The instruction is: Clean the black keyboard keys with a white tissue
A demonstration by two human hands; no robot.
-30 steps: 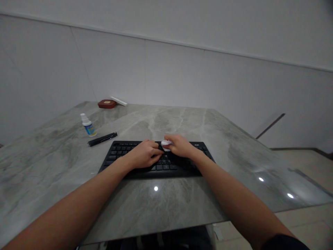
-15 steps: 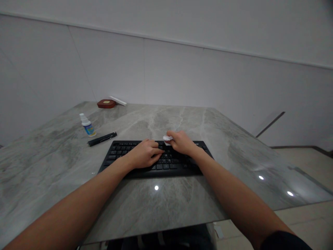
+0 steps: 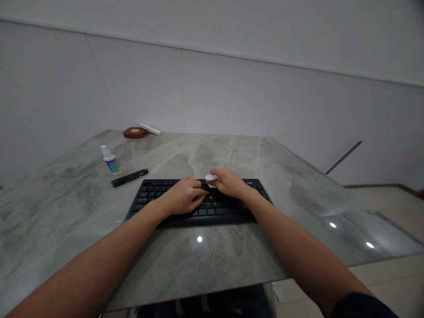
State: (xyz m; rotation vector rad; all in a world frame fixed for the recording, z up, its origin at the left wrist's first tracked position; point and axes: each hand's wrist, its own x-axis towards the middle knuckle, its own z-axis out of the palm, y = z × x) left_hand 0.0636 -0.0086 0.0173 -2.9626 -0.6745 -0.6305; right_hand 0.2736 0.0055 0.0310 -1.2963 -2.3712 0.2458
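The small change lies in the right hand [image 3: 230, 182]: against half a second ago, its white wad [image 3: 211, 178] sits slightly further left and a touch nearer the person, while against a second ago it is closer to the keyboard's far edge. Thumb and fingers are closed on the wad, pinching it at the far rows of keys; whether it presses on them is not clear from this angle. The left hand [image 3: 185, 195] has stayed put, lying on the keyboard [image 3: 212, 212] with fingers bent and one fingertip reaching towards the wad; its underside is hidden, so I cannot tell whether it grips anything.

The keyboard has not shifted either; it lies flat near the middle of the desk's [image 3: 232, 251] near edge, roughly parallel to it. I take this to mean the work in hand is short movements over one patch of keys, with the left hand probably steadying the board.

Towards the desk's left edge, the spray bottle [image 3: 111, 161] stands and the black slim object [image 3: 130, 177] lies, both unmoved and untouched
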